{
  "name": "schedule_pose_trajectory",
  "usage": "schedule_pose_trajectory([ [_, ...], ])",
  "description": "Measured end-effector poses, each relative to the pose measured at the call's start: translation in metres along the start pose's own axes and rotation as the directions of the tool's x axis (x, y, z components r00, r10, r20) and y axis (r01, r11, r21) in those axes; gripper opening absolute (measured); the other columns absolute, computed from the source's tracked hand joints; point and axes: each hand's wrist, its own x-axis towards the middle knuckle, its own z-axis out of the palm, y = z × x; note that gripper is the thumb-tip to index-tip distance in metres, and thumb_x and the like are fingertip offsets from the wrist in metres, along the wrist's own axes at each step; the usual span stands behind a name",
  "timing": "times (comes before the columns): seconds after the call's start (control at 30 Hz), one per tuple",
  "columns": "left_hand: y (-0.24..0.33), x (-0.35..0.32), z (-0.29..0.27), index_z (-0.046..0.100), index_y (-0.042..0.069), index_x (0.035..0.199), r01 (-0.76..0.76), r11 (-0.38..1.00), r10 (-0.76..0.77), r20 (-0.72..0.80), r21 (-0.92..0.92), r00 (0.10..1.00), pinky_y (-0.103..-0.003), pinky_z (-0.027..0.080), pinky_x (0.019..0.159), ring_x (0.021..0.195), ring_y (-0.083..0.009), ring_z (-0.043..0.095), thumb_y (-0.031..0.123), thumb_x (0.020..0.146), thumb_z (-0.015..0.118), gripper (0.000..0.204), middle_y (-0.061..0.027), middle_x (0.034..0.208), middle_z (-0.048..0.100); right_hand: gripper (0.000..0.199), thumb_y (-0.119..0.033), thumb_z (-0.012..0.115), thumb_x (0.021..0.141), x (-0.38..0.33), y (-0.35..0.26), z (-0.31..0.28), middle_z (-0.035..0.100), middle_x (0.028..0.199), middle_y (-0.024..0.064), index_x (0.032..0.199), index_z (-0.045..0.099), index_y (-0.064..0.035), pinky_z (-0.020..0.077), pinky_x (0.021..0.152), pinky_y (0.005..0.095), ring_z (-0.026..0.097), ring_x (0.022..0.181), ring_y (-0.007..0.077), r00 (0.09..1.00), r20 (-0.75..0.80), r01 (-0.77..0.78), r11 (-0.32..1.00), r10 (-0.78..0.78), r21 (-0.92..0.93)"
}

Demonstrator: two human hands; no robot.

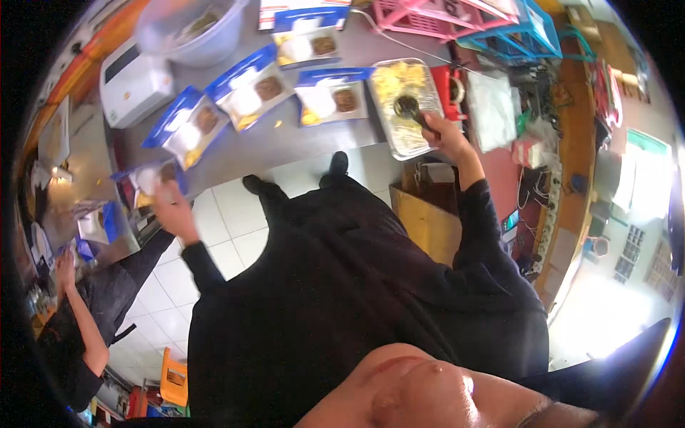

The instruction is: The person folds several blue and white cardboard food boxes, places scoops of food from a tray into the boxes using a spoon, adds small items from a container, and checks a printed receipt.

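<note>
My right hand [447,137] grips the handle of a dark round-headed scoop [407,107]. Its head rests in or just over a silver foil tray [404,153] of yellow pieces. Out to the left, my left hand [173,210] is at the lower edge of a blue-topped clear pouch [145,187]. Motion smears its fingers, so whether they grip the pouch cannot be made out. Several similar pouches lie along the counter, among them a near one [330,98], a middle one [250,91] and a left one [188,128], showing brown and yellow contents.
A white scale [135,89] and a translucent tub [187,44] stand at the back left of the metal counter [285,146]. Pink [421,18] and blue baskets [524,32] are at the back right. A co-worker's hand [66,269] is at far left, near another pouch [98,225].
</note>
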Motion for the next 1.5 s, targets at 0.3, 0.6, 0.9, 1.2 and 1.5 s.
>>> schedule_pose_trajectory([
  [0.3, 0.336, -0.206, 0.169, 0.015, 0.006, 0.142, 0.176, 0.884, 0.266, 0.774, -0.434, 0.575, -0.039, 0.045, 0.064, 0.076, -0.0296, 0.057, 0.029, 0.083, 0.058, 0.076, -0.0150, 0.090, 0.054, 0.049, -0.024, 0.048, 0.087, 0.163, 0.148, -0.057, 0.061, 0.093, 0.0197, 0.130, 0.035, -0.0042, 0.0469, 0.068, 0.0371, 0.060, 0.080, 0.0296, 0.502, -0.613, 0.273, 0.784, -0.610, -0.557],
  [0.6, 0.353, -0.220, 0.203, 0.009, 0.011, 0.143, 0.257, 0.896, 0.113, 0.746, -0.362, 0.657, -0.045, 0.044, 0.060, 0.069, -0.0365, 0.058, 0.021, 0.087, 0.050, 0.070, -0.0187, 0.081, 0.058, 0.063, -0.015, 0.060, 0.071, 0.158, 0.088, -0.041, 0.063, 0.089, 0.0190, 0.130, 0.042, -0.0029, 0.0493, 0.071, 0.0417, 0.063, 0.080, 0.0304, 0.822, 0.017, -0.058, -0.113, -0.569, -0.992],
  [0.9, 0.357, -0.228, 0.221, 0.014, 0.013, 0.143, 0.295, 0.879, 0.033, 0.666, -0.374, 0.745, -0.047, 0.044, 0.058, 0.070, -0.0399, 0.059, 0.022, 0.091, 0.046, 0.062, -0.0210, 0.084, 0.062, 0.061, -0.016, 0.046, 0.083, 0.072, 0.104, -0.102, 0.063, 0.072, 0.0152, 0.140, 0.023, -0.0160, 0.0477, 0.053, 0.0429, 0.062, 0.062, 0.0299, 0.882, 0.402, 0.360, -0.199, -0.245, -0.911],
  [1.2, 0.376, -0.230, 0.226, 0.025, 0.011, 0.139, 0.245, 0.845, -0.011, 0.443, -0.476, 0.897, -0.047, 0.044, 0.062, 0.075, -0.0407, 0.057, 0.020, 0.091, 0.043, 0.052, -0.0221, 0.089, 0.060, 0.033, -0.018, 0.046, 0.088, 0.126, 0.088, -0.151, 0.058, 0.071, 0.0099, 0.119, 0.045, -0.0065, 0.0425, 0.049, 0.0359, 0.053, 0.053, 0.0245, 0.537, 0.843, 0.839, 0.110, -0.014, -0.533],
  [1.5, 0.370, -0.229, 0.222, 0.026, 0.012, 0.140, 0.314, 0.839, -0.047, 0.516, -0.445, 0.855, -0.044, 0.046, 0.070, 0.085, -0.0398, 0.057, 0.022, 0.091, 0.041, 0.052, -0.0233, 0.098, 0.059, 0.029, -0.031, 0.040, 0.096, 0.113, 0.062, -0.148, 0.027, 0.053, -0.0082, 0.071, 0.037, -0.0150, 0.0148, 0.035, 0.0208, 0.019, 0.040, 0.0030, 0.650, 0.526, -0.383, 0.835, 0.548, -0.396],
])
